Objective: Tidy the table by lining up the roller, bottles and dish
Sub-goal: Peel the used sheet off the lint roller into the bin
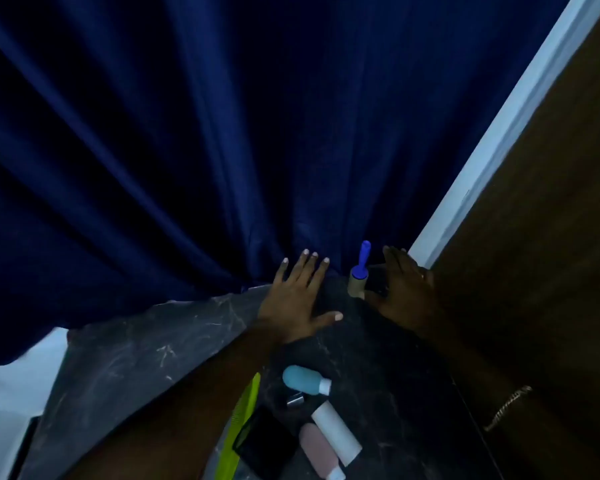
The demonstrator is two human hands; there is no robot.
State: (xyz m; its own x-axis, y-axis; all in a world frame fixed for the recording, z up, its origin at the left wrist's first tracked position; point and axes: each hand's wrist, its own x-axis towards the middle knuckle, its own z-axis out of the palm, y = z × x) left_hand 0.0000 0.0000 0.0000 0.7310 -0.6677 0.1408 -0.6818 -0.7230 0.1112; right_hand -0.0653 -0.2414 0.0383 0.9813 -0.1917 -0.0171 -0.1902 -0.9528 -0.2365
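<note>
The roller (356, 280) is probably light and tippy: grip its blue handle (364, 253). Your left hand (297, 296) and right hand (404, 285) flank it, apparently flat, fingers straight.

- i'm in a room of a home, most likely a bedroom or dressing corner.
- a heavy dark blue curtain (187, 150) hangs in deep folds right behind the table (125, 355) in front of me.
- the table top is dark and marble-veined, like a dresser.
- personal care things are on it: a lint roller (359, 275), a teal bottle (302, 378), a white bottle (336, 433), a pink bottle (317, 452) and a green comb (239, 431).
- on my right a brown wood panel (551, 237) meets a white wall strip (492, 140).
</note>
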